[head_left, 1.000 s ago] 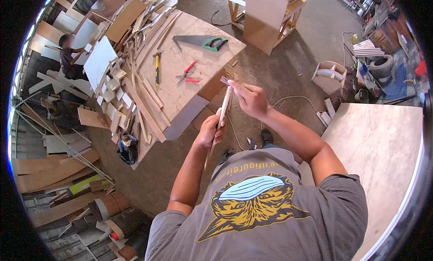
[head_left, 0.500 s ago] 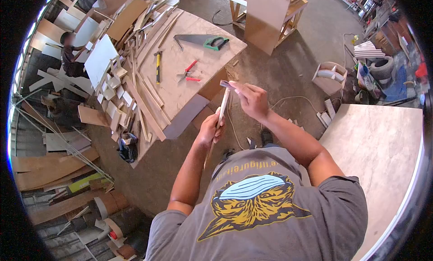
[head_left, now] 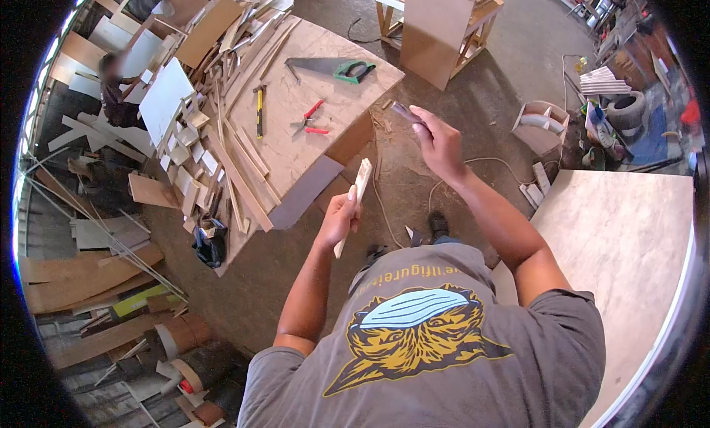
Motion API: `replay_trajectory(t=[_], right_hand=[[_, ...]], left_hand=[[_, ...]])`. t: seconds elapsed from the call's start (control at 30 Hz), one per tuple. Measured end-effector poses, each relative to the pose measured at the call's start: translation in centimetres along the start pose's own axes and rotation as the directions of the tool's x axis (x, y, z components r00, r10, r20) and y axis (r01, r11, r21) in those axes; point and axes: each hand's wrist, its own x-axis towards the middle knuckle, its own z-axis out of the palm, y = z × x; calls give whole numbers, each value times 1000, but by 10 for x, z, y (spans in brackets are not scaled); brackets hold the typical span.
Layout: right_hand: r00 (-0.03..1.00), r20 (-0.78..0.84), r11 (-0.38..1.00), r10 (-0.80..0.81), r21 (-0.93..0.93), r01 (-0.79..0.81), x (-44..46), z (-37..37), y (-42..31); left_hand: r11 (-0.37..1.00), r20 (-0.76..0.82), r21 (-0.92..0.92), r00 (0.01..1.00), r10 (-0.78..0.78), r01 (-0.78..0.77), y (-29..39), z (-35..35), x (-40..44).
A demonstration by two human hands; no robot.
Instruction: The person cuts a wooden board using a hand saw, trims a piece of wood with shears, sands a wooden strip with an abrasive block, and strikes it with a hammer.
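My R hand (head_left: 442, 143) has swung up & away w/ the dark tool (head_left: 406, 112), now well apart from the wood strip (head_left: 364, 178). Thumb & fingers pinch the tool's near end, prob. to leave its far end free. L hand (head_left: 340, 219) is wrapped round the strip mid-length, prob. so its top stays bare. Saw (head_left: 318, 64), hammer (head_left: 259, 113) & red-handled pliers (head_left: 305, 122) lie on the bench (head_left: 288, 158), prob. for easy reach.

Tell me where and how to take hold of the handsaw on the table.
Grip the handsaw by its green handle, probably coming from the right, over the table's open edge, with the right hand once it puts down its dark tool. The saw lies flat, its looped handle toward that edge and its blade pointing left toward the wood scraps.
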Motion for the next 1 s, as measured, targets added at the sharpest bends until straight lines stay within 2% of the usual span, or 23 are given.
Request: replay_trajectory(t=[0.1,0.2,0.27,0.33,0.47,0.57,0.67,0.8,0.87,0.93,0.97,1.0], right_hand=[[1000,10,996,-19,92,18,-4,-3,-9],[996,92,984,5,179,-22,-12,-6,-36],[988,150,975,45,208,-76,-12,-9,-53],[983,176,973,54,212,-91,-13,-9,-63],[986,164,952,10,301,-60,-14,-2,-75],[974,219,953,58,279,-119,-15,0,-81],[980,198,943,24,320,-87,-15,10,-86],[955,283,857,87,468,-217,-26,55,-94],[933,346,847,98,464,-260,-27,75,-101],[913,392,827,112,473,-304,-33,102,-108],[858,486,770,167,479,-421,-37,118,-110],[840,515,807,172,416,-420,-39,130,-114]], left_hand=[[995,-78,14,992,101,-100,-10,1,2],[975,78,-149,981,175,-162,1,-1,4],[959,122,-221,971,207,-177,-15,-4,11],[930,222,-322,941,257,-178,-16,-7,15],[898,265,-432,940,214,-83,-13,-3,17],[893,296,-449,934,198,-47,-12,-3,15],[874,251,-486,959,131,8,-6,2,15],[920,30,-364,985,169,-146,-10,-5,7],[925,-95,-304,974,207,-227,-12,-15,2],[924,-163,-296,966,202,-243,-17,-36,-11],[934,-217,-266,958,185,-241,-21,-47,-19],[943,-272,-235,948,167,-234,-24,-56,-28]])
